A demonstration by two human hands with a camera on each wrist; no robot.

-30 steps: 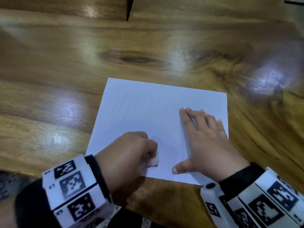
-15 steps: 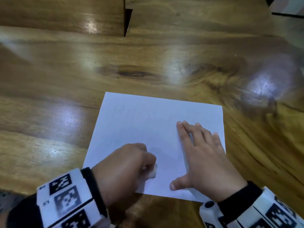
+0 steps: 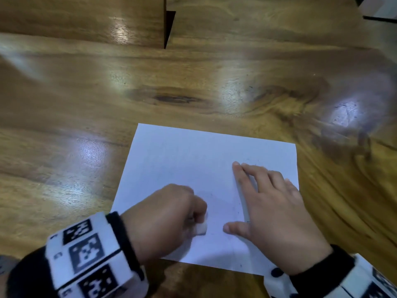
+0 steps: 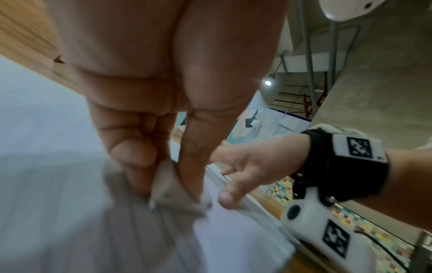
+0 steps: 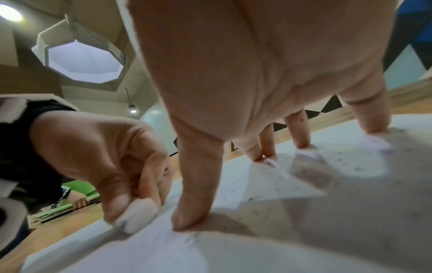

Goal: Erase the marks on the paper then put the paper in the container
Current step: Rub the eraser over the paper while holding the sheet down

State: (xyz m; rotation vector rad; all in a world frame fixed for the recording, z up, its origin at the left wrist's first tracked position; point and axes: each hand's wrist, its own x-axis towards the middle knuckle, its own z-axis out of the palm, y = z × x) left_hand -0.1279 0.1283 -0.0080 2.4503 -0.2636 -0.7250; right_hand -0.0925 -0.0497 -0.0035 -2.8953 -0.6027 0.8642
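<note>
A white sheet of paper [image 3: 193, 164] lies flat on the wooden table [image 3: 64, 136], near its front edge. My left hand [image 3: 171, 214] pinches a small white eraser [image 3: 200, 229] and presses it on the sheet's lower middle. The eraser [image 5: 138, 214] shows between thumb and fingers in the right wrist view, and as a blurred grey block [image 4: 168, 188] in the left wrist view. My right hand [image 3: 268, 205] lies flat on the right half of the paper [image 5: 257, 184], fingers spread and straight. Faint specks and marks [image 3: 238, 209] remain near that hand. No container shows clearly.
A wooden upright panel [image 3: 86, 20] with a dark gap [image 3: 168, 29] stands at the back of the table. A white object's edge [image 3: 380, 7] shows at the far right corner. Both wrists carry white camera mounts with black-and-white tags [image 3: 86, 254].
The view has tilted so the paper sits lower in the picture. My left hand has shifted slightly on the sheet with the eraser. The right hand stays flat on the paper.
</note>
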